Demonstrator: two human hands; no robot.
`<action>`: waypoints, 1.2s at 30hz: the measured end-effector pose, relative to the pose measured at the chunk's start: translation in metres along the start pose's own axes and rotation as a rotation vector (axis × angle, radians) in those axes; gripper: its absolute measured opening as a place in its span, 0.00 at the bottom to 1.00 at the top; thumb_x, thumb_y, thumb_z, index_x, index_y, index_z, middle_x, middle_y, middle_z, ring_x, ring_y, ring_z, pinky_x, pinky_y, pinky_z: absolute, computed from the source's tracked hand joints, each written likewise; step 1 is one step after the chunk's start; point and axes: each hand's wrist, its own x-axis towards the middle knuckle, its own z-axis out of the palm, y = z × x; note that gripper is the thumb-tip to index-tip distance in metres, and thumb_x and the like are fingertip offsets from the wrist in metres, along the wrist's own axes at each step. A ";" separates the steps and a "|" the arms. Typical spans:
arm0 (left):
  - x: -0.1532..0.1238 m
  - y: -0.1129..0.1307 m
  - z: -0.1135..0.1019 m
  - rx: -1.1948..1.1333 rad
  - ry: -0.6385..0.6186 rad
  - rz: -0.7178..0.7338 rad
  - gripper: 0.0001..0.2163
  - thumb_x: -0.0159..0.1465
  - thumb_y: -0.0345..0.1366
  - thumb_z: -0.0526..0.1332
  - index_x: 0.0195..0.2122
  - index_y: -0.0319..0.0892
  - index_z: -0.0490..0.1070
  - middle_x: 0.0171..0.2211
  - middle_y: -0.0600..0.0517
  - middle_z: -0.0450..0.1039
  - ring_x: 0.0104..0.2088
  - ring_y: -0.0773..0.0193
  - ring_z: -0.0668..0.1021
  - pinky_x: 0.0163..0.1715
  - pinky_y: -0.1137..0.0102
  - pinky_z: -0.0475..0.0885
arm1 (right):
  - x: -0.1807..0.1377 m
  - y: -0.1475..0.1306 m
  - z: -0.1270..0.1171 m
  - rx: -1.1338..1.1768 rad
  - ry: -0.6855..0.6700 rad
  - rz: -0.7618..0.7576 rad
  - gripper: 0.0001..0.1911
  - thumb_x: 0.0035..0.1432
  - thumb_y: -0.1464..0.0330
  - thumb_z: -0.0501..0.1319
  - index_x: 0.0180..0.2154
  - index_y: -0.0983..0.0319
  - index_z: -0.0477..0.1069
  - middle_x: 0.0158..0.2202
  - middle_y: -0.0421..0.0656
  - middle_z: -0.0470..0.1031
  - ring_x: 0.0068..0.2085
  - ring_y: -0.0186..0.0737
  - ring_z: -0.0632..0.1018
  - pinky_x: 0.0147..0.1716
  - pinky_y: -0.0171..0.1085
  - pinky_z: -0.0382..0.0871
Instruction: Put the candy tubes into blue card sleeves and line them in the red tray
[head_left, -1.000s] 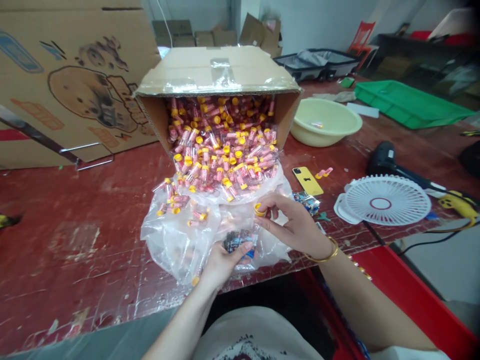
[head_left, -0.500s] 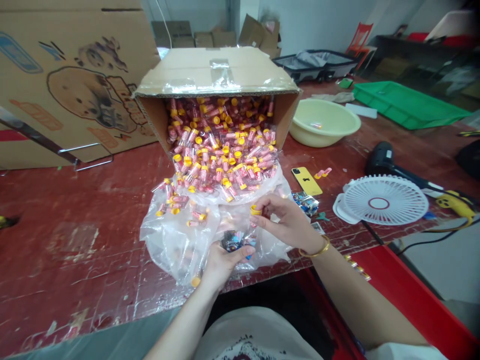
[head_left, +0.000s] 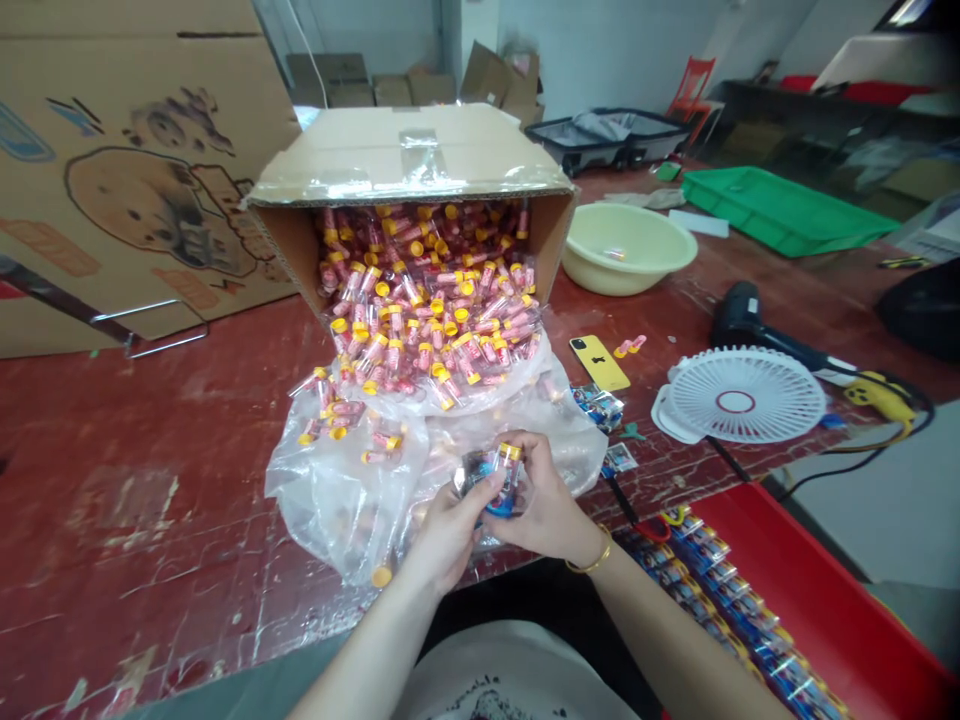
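My left hand (head_left: 448,530) is closed on some shiny dark and blue printed plastic sleeves (head_left: 474,468), thumb on top. Against them, my right hand (head_left: 549,508) grips a small clear tube with a yellow cap (head_left: 510,453), cap upward. Blue print shows around the tube's lower part; whether it sits inside a sleeve or behind one, I cannot tell. Both hands meet above a clear plastic bag (head_left: 337,520) spread at the table's front edge. Just beyond, a cardboard box (head_left: 480,150) on its side spills many pink-filled, yellow-capped tubes (head_left: 420,320).
To the right are a yellow phone (head_left: 600,363), more printed sleeves (head_left: 598,405), a white fan (head_left: 739,400), a hair dryer (head_left: 750,320) and a pale yellow basin (head_left: 630,250). A red tray (head_left: 810,570) at lower right holds rows of packed tubes (head_left: 742,600). A large carton (head_left: 150,180) stands left.
My right hand has lowered the yellow-capped tube to the sleeves in my left hand, and the hands now touch. The view has shifted, showing more of the red tray.
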 end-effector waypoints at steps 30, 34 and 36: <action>-0.003 -0.002 -0.007 0.255 0.193 -0.106 0.28 0.43 0.40 0.75 0.45 0.37 0.71 0.46 0.43 0.73 0.44 0.50 0.77 0.36 0.68 0.79 | -0.176 0.083 -0.226 -0.844 0.785 0.725 0.37 0.37 0.55 0.68 0.43 0.62 0.52 0.43 0.47 0.61 0.45 0.45 0.67 0.47 0.44 0.63; -0.001 -0.007 -0.003 0.269 0.238 -0.078 0.26 0.40 0.38 0.76 0.40 0.36 0.73 0.42 0.45 0.75 0.43 0.49 0.77 0.38 0.64 0.79 | -0.238 0.147 -0.261 -0.879 0.765 0.975 0.32 0.25 0.63 0.70 0.32 0.61 0.54 0.37 0.47 0.61 0.46 0.60 0.66 0.43 0.57 0.61; 0.000 -0.008 0.000 0.274 0.226 -0.071 0.26 0.39 0.39 0.76 0.39 0.36 0.74 0.42 0.45 0.75 0.45 0.48 0.77 0.39 0.62 0.79 | -0.245 0.170 -0.259 -0.875 0.727 1.009 0.30 0.25 0.65 0.71 0.30 0.60 0.54 0.36 0.48 0.61 0.45 0.63 0.67 0.41 0.57 0.61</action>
